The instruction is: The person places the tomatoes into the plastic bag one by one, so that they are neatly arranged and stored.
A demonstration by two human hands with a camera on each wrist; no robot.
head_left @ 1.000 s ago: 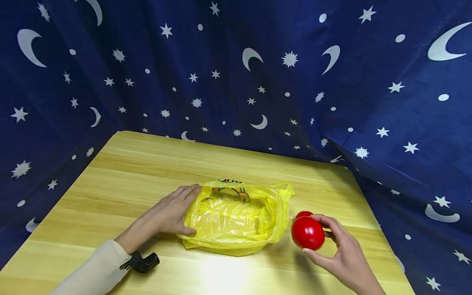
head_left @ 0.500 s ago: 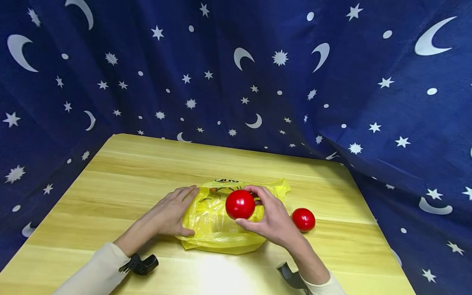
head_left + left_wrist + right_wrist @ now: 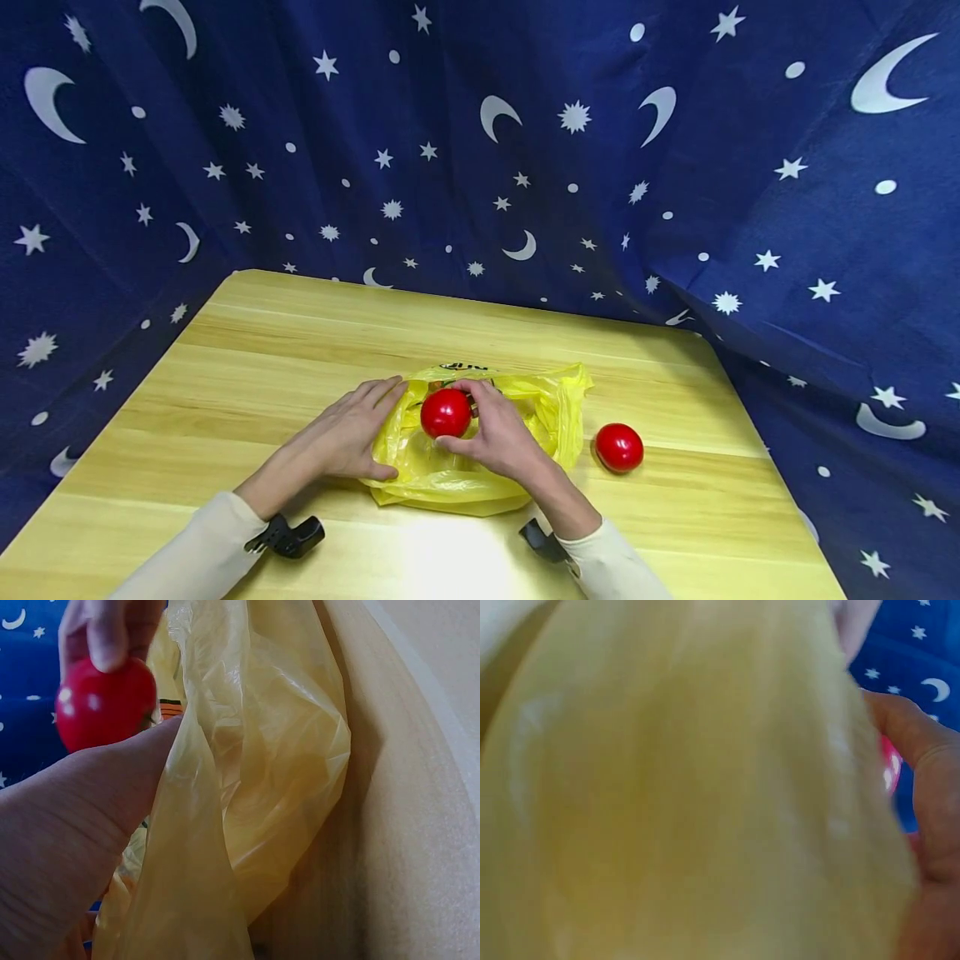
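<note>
Over the opening of a yellow plastic bag (image 3: 465, 492), my right hand (image 3: 498, 433) grips a glossy red tomato (image 3: 446, 413) between thumb and fingers. That held tomato (image 3: 105, 705) also shows in the left wrist view, above the bag's rim. My left hand (image 3: 345, 433) rests at the bag's left side with fingers and thumb spread along the opening; plastic covers part of the thumb in the left wrist view. Another tomato (image 3: 618, 447) lies on the table, right of the bag. In the right wrist view, the bag (image 3: 690, 787) hides most of the right hand's fingers.
The wooden table (image 3: 300, 333) has its far edge against a dark blue curtain (image 3: 420, 108) patterned with moons and stars. Each wrist bears a black camera mount, the left mount (image 3: 288, 537) standing close to the table's surface.
My right hand has carried one tomato leftward from beside the other tomato to over the bag's opening. The left hand has stayed at the bag's left side.
</note>
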